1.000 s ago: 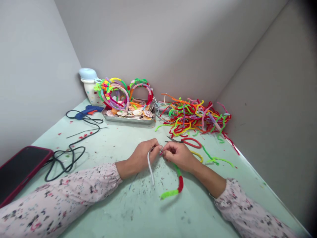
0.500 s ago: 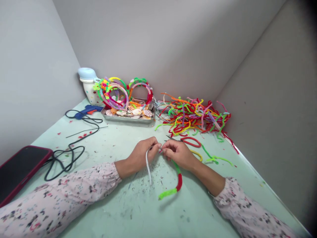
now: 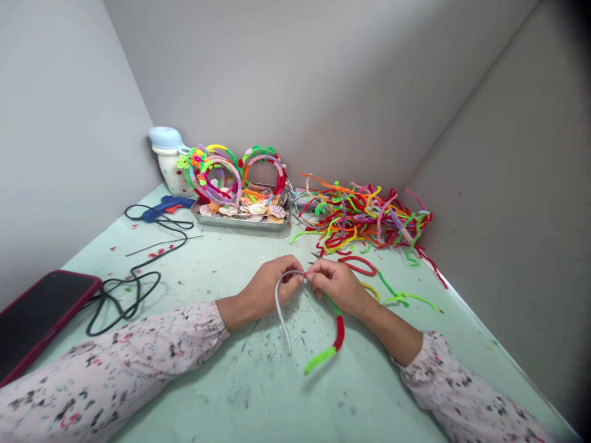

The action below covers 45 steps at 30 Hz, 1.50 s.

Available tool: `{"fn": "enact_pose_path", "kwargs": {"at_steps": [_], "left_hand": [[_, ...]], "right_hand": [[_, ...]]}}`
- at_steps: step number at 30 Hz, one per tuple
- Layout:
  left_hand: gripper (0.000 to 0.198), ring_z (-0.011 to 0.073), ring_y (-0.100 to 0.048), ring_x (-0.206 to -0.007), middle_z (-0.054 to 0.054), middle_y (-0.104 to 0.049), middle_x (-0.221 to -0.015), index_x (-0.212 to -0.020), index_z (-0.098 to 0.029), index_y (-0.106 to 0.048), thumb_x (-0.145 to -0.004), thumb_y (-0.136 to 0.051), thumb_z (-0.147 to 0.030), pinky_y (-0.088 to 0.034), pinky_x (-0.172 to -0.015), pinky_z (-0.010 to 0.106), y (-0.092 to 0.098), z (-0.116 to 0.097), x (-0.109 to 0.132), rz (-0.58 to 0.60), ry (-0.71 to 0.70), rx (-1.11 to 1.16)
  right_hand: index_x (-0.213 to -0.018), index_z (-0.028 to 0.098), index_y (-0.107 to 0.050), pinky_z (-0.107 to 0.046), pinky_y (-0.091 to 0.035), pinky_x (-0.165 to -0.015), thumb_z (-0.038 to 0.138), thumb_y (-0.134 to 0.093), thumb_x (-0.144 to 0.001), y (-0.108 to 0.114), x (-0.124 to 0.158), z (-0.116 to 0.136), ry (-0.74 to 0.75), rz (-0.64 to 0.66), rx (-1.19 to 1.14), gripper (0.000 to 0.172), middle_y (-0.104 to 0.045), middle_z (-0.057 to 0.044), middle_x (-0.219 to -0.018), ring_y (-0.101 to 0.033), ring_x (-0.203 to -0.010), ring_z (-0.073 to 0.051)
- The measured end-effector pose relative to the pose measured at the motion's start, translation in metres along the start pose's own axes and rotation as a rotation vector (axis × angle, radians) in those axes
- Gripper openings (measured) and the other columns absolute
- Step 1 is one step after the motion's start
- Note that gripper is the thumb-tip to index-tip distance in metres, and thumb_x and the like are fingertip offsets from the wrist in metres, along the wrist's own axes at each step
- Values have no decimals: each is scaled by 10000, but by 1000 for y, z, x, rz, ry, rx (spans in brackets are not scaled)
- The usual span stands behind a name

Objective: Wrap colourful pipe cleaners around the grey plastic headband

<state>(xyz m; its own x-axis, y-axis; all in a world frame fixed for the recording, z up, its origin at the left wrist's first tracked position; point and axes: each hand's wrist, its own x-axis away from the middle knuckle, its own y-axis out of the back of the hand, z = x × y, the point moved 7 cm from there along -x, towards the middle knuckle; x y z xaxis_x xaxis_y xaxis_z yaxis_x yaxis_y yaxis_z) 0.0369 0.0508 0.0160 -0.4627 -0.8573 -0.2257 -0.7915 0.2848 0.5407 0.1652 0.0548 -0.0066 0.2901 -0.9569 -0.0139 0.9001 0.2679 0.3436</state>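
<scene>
A thin headband has a bare grey-white end point(image 3: 279, 307) curving down on the left and an end wrapped in green and red pipe cleaner point(image 3: 339, 332) on the right. My left hand point(image 3: 268, 288) is closed, pinching the bare band near its middle. Fingertips of my right hand point(image 3: 340, 286) are pinched right beside it, where the wrapping meets the bare band. A little pinkish-red shows between the fingertips; the rest is hidden. Just behind my right hand lie scissors with a red handle point(image 3: 362, 266), partly covered. Green pipe cleaner pieces point(image 3: 401, 296) rest to the right.
A metal tray point(image 3: 240, 225) of shells and finished colourful headbands point(image 3: 221, 178) stands at the back, beside a white cup point(image 3: 172, 172). Loose pipe cleaners point(image 3: 364, 215) are heaped back right. On the left are a blue glue gun point(image 3: 159, 209), a black cord point(image 3: 136, 271) and a phone point(image 3: 44, 314).
The headband has shifted slightly right and more bare band shows arched above my left fingers. My fingertips have moved slightly right and stay close together.
</scene>
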Motion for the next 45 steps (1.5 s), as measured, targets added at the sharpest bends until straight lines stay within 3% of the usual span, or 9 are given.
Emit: {"fn": "enact_pose_path", "kwargs": {"at_steps": [13,28,36,45], "left_hand": [[90,109,-500,-641,7,-569,-717,-799,-153,-591,-771,-507,-169,-378,-570,203,2,4,-2,-55,-82,-136],[99,116,-498,-661,8,-551,-733,-828,-163,-587,-779,-501,-166,-375,-606,219,2,-5,0,-21,-181,-320],[134,130,-496,-671,21,-573,-744,-843,-155,-601,-789,-479,-156,-371,-665,253,0,-16,3,-2,-325,-530],[148,134,-477,-638,17,-580,-710,-814,-165,-612,-775,-472,-136,-330,-605,268,-1,-25,13,-65,-514,-702]], "right_hand": [[-792,174,-519,-203,-401,-457,269,-534,-776,-5,0,2,-14,21,-98,98,-552,41,-571,-513,-445,-87],[-806,179,-531,-205,-419,-443,256,-522,-777,-7,0,-4,-43,66,-181,83,-565,42,-539,-509,-436,-92],[-787,168,-535,-202,-416,-427,257,-528,-774,-10,2,0,-90,128,-234,90,-542,45,-516,-492,-429,-89],[-793,148,-541,-191,-400,-428,234,-517,-786,-12,4,1,-125,259,-228,90,-553,38,-528,-489,-407,-78]]}}
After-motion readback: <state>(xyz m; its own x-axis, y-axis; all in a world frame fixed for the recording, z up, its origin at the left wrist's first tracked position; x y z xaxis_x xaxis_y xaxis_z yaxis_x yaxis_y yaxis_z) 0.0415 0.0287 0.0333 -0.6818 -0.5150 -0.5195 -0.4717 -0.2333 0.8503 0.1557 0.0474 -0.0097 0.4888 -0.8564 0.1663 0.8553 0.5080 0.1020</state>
